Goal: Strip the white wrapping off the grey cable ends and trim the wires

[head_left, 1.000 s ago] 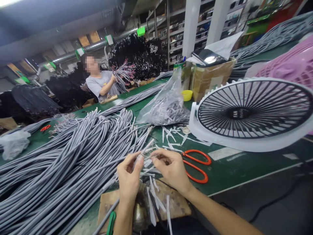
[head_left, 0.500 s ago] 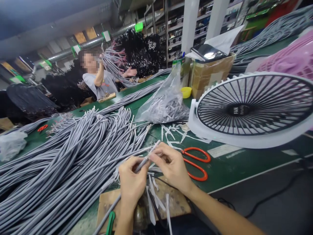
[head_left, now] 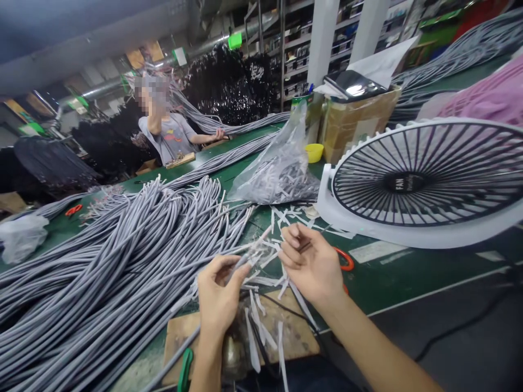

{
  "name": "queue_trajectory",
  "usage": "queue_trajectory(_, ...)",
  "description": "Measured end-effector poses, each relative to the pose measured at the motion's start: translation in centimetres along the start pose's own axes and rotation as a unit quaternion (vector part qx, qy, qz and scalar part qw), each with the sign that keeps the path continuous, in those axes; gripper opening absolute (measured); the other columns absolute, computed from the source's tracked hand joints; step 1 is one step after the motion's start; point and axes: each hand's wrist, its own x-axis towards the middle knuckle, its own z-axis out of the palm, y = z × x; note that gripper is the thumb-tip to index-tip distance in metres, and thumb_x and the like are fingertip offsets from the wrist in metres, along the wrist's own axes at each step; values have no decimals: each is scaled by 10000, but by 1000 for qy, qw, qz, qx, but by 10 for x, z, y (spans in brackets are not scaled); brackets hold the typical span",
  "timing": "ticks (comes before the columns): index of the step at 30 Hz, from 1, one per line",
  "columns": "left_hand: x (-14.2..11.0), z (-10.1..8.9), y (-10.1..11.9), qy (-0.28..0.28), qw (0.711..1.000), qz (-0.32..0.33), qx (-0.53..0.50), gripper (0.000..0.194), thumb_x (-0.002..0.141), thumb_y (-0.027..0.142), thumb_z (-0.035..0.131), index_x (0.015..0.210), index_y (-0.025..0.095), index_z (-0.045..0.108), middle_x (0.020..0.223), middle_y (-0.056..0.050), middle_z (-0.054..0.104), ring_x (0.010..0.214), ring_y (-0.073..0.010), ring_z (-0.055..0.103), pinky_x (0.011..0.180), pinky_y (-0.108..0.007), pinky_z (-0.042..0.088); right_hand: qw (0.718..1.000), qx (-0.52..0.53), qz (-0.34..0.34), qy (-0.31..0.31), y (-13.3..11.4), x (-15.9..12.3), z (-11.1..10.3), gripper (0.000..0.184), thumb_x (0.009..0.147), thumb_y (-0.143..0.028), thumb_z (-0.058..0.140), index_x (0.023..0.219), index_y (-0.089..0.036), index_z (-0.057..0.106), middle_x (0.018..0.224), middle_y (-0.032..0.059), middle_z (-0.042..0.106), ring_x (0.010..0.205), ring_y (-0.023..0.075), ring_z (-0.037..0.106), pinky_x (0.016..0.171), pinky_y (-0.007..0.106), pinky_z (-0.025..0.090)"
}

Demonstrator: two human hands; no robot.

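Note:
My left hand [head_left: 220, 288] is closed around a grey cable [head_left: 175, 356], close to its frayed end. Past my fingers, the cable end shows a pale core and loose clear or whitish wisps, blurred. To the right of that end, apart from it, my right hand [head_left: 312, 264] is raised with its fingers curled in. Whether anything is pinched in it is hidden. A white strip [head_left: 302, 305] hangs or lies just below this hand. Behind it, mostly covered, are the orange-red handles of scissors [head_left: 346, 260]. Cut white strips [head_left: 255, 332] lie below, over a worn wooden board [head_left: 300, 337].
A large bundle of grey cables [head_left: 122, 261] covers the left of the green table. Beyond my hands stand a clear bag of scraps [head_left: 272, 179], a cardboard box [head_left: 355, 120] and a white fan [head_left: 404, 182]. Across the table, a co-worker [head_left: 171, 133] handles cables.
My right hand has come off the cable end and moved right, in front of the scissors. My left hand keeps its hold. The co-worker's raised hand and cables have shifted left.

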Motion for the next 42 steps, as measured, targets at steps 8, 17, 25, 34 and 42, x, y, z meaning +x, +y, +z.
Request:
queue_trajectory(8, -2, -5, 0, -108, 994, 13, -19, 415, 782, 452, 608, 522, 135, 546, 530, 45, 342, 445, -56, 298, 393, -181, 246, 973, -137, 103, -153, 6, -10, 9, 275, 602, -328, 799, 712, -152, 618, 483, -86, 414, 391, 23, 267, 365, 169, 193)
queue_trajectory(17, -3, -1, 0, -142, 989, -40, -30, 481, 732, 572, 616, 553, 128, 572, 497, 42, 391, 363, -36, 290, 333, -184, 176, 971, -216, -94, -33, 14, -11, 11, 252, 610, -332, 798, 540, -154, 633, 575, -13, 552, 549, 102, 498, 513, 213, 392)
queue_trajectory(25, -4, -4, 3, -178, 975, -81, -106, 518, 712, 582, 639, 504, 136, 479, 485, 64, 354, 320, 0, 209, 318, -163, 113, 987, -136, 40, -82, 15, -10, 14, 353, 594, -433, 801, 685, -144, 619, 500, -72, 429, 382, 18, 248, 370, 183, 166)
queue_trajectory(34, -6, -10, -5, -41, 992, 117, -21, 260, 762, 413, 669, 733, 165, 743, 565, 0, 530, 516, -100, 479, 473, -193, 376, 975, -217, 5, -47, 14, -8, 7, 319, 701, -461, 680, 703, -154, 593, 489, -79, 377, 380, 37, 240, 361, 189, 178)
queue_trajectory(42, -6, -7, -3, 103, 954, 244, 137, 95, 776, 219, 665, 814, 191, 748, 643, -4, 602, 560, -110, 526, 511, -204, 423, 771, -548, -323, -34, 19, -20, 4, 198, 919, -281, 456, 771, -185, 545, 633, -2, 574, 580, 126, 550, 558, 222, 394)
